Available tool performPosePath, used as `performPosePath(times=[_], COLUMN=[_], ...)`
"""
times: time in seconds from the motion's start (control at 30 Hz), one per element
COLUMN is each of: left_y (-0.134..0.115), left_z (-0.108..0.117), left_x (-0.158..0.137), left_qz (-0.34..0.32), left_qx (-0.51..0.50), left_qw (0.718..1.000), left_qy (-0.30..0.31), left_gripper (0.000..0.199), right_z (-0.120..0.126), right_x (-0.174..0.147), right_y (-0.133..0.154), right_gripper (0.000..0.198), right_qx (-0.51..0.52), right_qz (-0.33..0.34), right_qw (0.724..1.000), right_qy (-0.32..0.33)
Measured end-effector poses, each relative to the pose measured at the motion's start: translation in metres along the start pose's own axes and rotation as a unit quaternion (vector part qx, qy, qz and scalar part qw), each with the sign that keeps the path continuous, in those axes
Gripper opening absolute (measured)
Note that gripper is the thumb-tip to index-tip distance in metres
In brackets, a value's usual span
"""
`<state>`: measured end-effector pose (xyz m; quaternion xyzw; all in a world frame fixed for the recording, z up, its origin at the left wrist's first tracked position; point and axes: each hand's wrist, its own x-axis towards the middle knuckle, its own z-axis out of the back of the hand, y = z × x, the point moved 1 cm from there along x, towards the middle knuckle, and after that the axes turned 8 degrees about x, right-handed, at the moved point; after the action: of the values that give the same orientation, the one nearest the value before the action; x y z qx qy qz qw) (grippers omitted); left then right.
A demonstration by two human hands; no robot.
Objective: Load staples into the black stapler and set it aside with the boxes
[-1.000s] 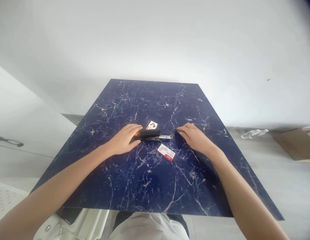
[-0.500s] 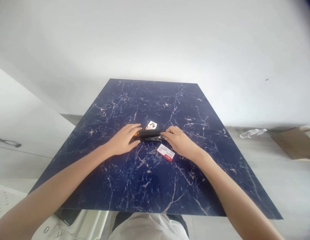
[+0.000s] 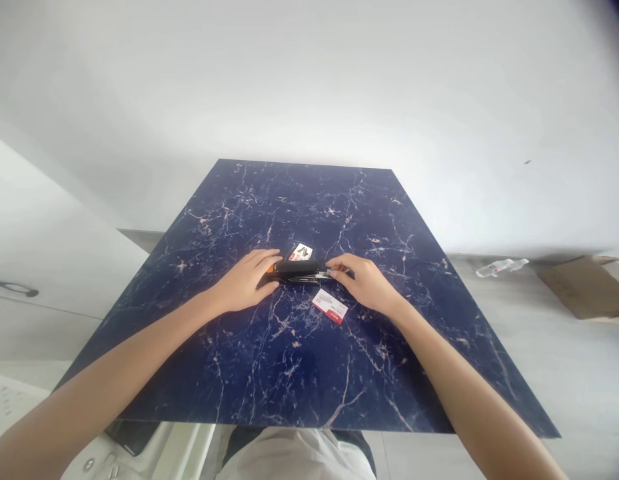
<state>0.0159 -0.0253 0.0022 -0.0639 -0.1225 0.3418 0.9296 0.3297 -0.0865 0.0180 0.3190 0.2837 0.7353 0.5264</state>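
Observation:
A black stapler [image 3: 296,267] with a bit of orange at its left end lies across the middle of the blue marbled table [image 3: 299,373]. My left hand [image 3: 248,280] is closed around its left end, thumb on the near side and fingers on the far side. From the stapler's right end a narrow silver metal piece [image 3: 324,274] sticks out. Pinched at that piece are the thumb and fingers of my right hand [image 3: 362,277]. Just in front lies a small white and red box [image 3: 330,305]. Behind the stapler is a white card [image 3: 302,251] with a dark picture.
A pale wall [image 3: 309,87] rises behind the table. On the floor to the right are a clear plastic bottle [image 3: 500,268] and a cardboard box [image 3: 584,287]. At lower left, a dark flat object [image 3: 134,435] rests on a white seat.
My right hand has moved slightly to the right, and more of the silver piece now shows outside the stapler. My left hand keeps its hold.

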Motion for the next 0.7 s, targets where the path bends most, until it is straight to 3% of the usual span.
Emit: performPosePath(times=[0.13, 0.23, 0.33, 0.47, 0.6, 0.7], left_y=[0.000, -0.003, -0.013, -0.040, -0.060, -0.062], left_z=[0.001, 0.002, -0.002, -0.007, -0.010, -0.009], left_x=[0.001, 0.002, -0.001, -0.009, -0.013, -0.012], left_qz=[-0.009, -0.052, -0.104, -0.138, -0.139, -0.120], left_qx=[0.015, 0.013, 0.009, 0.019, -0.003, -0.022], left_qw=[1.000, 0.993, 0.977, 0.957, 0.959, 0.963], left_qy=[-0.022, -0.109, -0.185, -0.255, -0.246, -0.239], left_gripper=[0.060, 0.047, 0.029, 0.027, 0.019, 0.010], right_z=[0.001, 0.000, -0.005, -0.020, -0.031, -0.032], right_x=[0.000, -0.002, -0.006, -0.016, -0.023, -0.025], right_y=[-0.002, 0.009, 0.031, 0.061, 0.071, 0.068], right_gripper=[0.022, 0.023, 0.022, 0.014, 0.010, 0.011], right_qx=[0.047, 0.078, 0.096, 0.135, 0.202, 0.188], right_qz=[-0.030, -0.034, -0.024, 0.030, 0.039, 0.039], right_qw=[0.997, 0.994, 0.994, 0.990, 0.978, 0.981], right_qy=[-0.057, -0.073, -0.045, 0.009, 0.042, 0.033])
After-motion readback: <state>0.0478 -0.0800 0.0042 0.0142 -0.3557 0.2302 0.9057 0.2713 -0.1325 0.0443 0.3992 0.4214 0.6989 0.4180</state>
